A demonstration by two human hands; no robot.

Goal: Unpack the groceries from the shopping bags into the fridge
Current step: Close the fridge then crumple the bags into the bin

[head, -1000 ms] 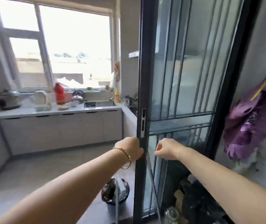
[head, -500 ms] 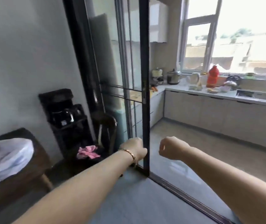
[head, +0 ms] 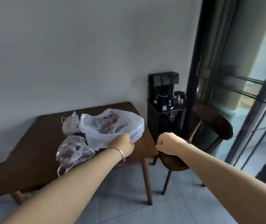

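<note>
A white plastic shopping bag (head: 111, 126) with packaged goods inside sits on a dark wooden table (head: 36, 152). My left hand (head: 123, 143), a bracelet on its wrist, is shut on the bag's near rim. Beside it lie a clear plastic bag (head: 74, 152) with dark contents and a smaller pale knotted bag (head: 69, 123). My right hand (head: 168, 143) is a closed fist with nothing in it, hovering to the right of the table's corner, above a chair. No fridge is in view.
A dark wooden chair (head: 210, 125) stands right of the table. Against the wall a black stand (head: 164, 113) holds a kettle and a glass pot. A black-framed sliding glass door (head: 235, 88) fills the right side. The floor is grey tile.
The view swung left from the sliding door and kitchen to the table. My left hand let go of the door frame and took hold of the white bag's rim.
</note>
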